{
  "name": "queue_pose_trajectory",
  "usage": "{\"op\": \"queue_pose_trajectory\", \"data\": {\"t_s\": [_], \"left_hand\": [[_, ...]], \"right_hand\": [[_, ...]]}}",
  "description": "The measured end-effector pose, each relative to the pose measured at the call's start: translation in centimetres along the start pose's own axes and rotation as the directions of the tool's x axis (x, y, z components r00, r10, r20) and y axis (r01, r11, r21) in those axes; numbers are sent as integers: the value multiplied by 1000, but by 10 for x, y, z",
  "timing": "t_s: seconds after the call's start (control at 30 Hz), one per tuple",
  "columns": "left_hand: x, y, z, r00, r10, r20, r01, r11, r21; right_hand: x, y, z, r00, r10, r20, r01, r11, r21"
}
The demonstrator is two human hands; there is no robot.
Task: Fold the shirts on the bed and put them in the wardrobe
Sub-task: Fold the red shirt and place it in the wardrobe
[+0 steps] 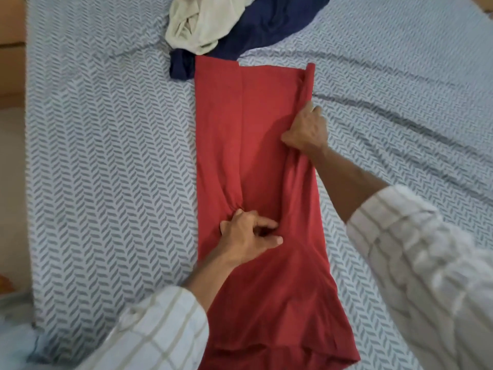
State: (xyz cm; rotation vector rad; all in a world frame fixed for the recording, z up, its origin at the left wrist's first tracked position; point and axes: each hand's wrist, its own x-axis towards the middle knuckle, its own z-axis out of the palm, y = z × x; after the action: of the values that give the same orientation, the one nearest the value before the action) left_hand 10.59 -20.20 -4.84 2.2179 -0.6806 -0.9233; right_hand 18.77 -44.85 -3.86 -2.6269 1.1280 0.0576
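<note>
A long red cotton shirt point(256, 161), folded lengthwise into a narrow strip, is laid flat on the bed sheet with the grey-and-white herringbone print point(106, 156). The strip runs from the 12 o'clock side of the view to the 6 o'clock edge, where its hem is seen to flare wider.

The left hand point(249, 236) is placed on the shirt's middle, below centre of the view. Its fingers are curled, and a gather of red fabric is pinched at the fingertips, with creases radiating upward from that point.

The right hand point(306, 129) is positioned at the shirt's 3 o'clock edge. Its fingers are closed round the rolled-over side edge of the fabric, which is lifted slightly off the sheet there.

Both forearms are covered by white sleeves with a pale beige check point(426, 263), pushed up above the wrists.

At 12 o'clock, a crumpled cream-coloured shirt point(197, 25) is piled on a crumpled navy blue shirt point(269, 22). The navy shirt is touched by the top left corner of the red shirt. A tan floor point(13, 182) is visible at 9 o'clock, beside the bed.
</note>
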Motion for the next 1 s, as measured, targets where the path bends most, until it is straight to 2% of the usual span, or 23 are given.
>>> {"op": "queue_pose_trajectory", "data": {"t_s": [0.13,0.27,0.37,0.43,0.53,0.63,0.73,0.9,1.0], "left_hand": [[-1,-5,4,1000,27,1,-27,997,-76],[2,-10,10,998,53,-33,-55,995,-87],[3,-9,11,998,51,-43,-55,994,-99],[2,-10,13,997,58,-59,-66,989,-131],[-1,-11,15,995,35,-93,-53,979,-196],[-1,-12,16,992,81,-96,-91,990,-106],[-1,-13,17,989,90,-113,-101,991,-87],[0,-15,21,991,78,-111,-87,993,-84],[1,-16,22,993,70,-100,-78,995,-69]], "right_hand": [[64,-3,-4,991,68,-111,-78,993,-91],[97,-8,-26,965,14,-261,-43,993,-108],[109,-24,-35,941,16,-339,-5,999,35],[111,-39,-33,930,-33,-366,84,989,125],[110,-60,-14,951,-91,-295,148,973,176],[102,-70,10,990,-73,-118,93,979,179],[100,-74,13,984,-112,-136,123,989,82],[116,-81,18,984,-14,-175,75,935,346],[105,-76,16,989,-64,-130,104,938,331]]}}
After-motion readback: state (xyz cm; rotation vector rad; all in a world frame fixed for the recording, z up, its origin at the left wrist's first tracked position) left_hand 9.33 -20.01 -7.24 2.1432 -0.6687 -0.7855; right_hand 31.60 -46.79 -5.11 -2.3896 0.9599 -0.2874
